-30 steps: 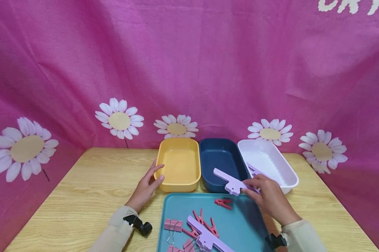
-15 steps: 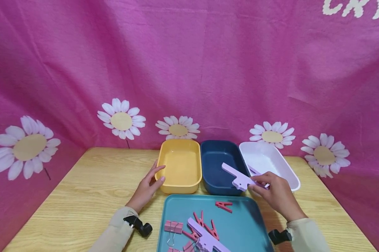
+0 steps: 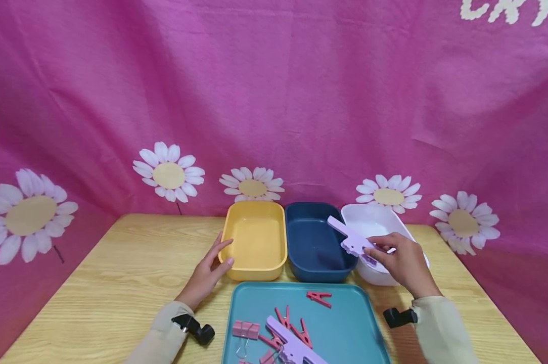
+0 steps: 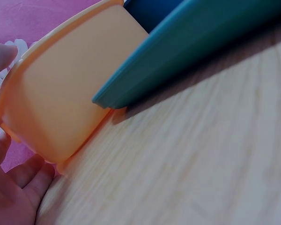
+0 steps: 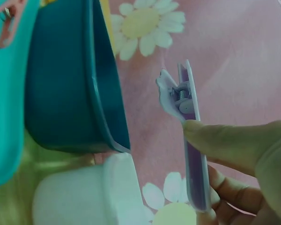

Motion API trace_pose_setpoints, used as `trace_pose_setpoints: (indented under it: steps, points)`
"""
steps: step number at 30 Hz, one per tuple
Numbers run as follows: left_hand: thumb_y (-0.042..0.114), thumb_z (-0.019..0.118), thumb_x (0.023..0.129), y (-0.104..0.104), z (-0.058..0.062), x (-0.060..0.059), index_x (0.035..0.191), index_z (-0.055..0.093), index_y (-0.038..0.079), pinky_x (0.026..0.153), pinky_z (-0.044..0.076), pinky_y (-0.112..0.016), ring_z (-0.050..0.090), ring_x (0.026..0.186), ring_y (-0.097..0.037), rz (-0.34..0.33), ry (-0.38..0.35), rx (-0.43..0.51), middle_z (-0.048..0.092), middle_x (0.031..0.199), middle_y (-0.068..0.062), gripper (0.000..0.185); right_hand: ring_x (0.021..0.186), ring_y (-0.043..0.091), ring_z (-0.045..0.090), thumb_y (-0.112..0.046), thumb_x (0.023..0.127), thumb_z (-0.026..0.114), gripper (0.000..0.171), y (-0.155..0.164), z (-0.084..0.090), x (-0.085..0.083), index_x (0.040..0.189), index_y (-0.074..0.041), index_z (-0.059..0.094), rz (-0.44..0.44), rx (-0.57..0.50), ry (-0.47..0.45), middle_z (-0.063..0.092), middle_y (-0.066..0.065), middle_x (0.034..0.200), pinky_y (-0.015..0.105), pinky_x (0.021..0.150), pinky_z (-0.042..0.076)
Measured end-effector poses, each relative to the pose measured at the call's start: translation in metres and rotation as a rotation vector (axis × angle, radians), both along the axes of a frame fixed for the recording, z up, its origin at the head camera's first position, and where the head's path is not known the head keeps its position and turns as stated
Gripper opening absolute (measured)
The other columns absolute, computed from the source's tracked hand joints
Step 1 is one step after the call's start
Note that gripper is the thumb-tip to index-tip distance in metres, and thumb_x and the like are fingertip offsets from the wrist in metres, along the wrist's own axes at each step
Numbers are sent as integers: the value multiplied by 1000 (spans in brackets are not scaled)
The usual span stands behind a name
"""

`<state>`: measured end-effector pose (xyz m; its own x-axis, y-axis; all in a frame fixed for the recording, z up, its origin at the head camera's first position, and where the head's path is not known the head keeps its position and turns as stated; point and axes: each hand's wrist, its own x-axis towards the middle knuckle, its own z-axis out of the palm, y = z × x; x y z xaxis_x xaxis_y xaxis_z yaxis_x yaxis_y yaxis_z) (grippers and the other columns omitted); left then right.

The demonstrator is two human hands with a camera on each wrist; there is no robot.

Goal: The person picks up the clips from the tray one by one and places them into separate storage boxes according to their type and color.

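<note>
A pink cloth backdrop (image 3: 274,91) printed with white daisies fills the view from 9 through 12 to 3 o'clock behind a wooden table (image 3: 119,283). At 6 o'clock on the table lies a teal tray (image 3: 347,323), carrying a second lilac clip (image 3: 292,346), several pink clothespegs (image 3: 318,297) and pink binder clips (image 3: 245,329). Just beyond the tray's far edge three tubs stand side by side in a row: a yellow tub (image 3: 254,241) at 11 o'clock, a navy tub (image 3: 317,242) at 12 and a white tub (image 3: 374,222) at 1, each touching or nearly touching its neighbour.

The right hand (image 3: 403,263) is over the near part of the white tub, its thumb and fingers pinching one end of a long lilac clip (image 3: 349,236). The clip is held in the air, slanting toward 11 o'clock, its free end above the seam between the navy and white tubs. The hand hides the tub's near rim; a lilac piece shows under the hand inside the white tub, too covered to tell more.

The left hand (image 3: 208,270) lies relaxed with fingers straight, fingertips against the yellow tub's near left corner, holding nothing. A small black mount sits on each wrist.
</note>
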<state>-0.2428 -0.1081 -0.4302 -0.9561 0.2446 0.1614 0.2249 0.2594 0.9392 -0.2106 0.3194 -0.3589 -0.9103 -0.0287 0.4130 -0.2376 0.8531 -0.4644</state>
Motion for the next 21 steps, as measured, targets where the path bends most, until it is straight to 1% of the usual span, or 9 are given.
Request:
trace_pose_setpoints:
  steps: [6,10,16,21]
  points:
    - [26,57,98,-2,0,0,148,39,15,114,23,-42,12,146,-28,1,-8,-14,6,162,-5,54,86,27,59,-25,83,78,35,7,4,-7,110,-4,73,-31,-32,-43,68,15,99,30,65,49]
    - [26,57,98,-4,1,-2,148,38,15,114,24,-42,13,146,-29,-9,16,-10,5,162,-6,54,88,29,59,-26,84,77,36,12,7,-11,111,-4,72,-64,-50,-41,68,17,103,33,67,48]
    - [22,57,98,-5,1,-1,147,39,11,113,24,-45,12,146,-33,-12,34,-2,1,162,-9,53,95,32,59,-31,88,71,41,22,6,-14,118,-3,69,-102,-67,-101,66,20,110,38,73,49]
    - [23,57,98,-2,-1,0,147,39,11,113,25,-44,12,146,-32,-21,26,-1,1,162,-8,54,96,35,60,-29,88,72,38,34,0,-16,116,-3,70,-148,-75,-67,67,22,109,42,75,48]
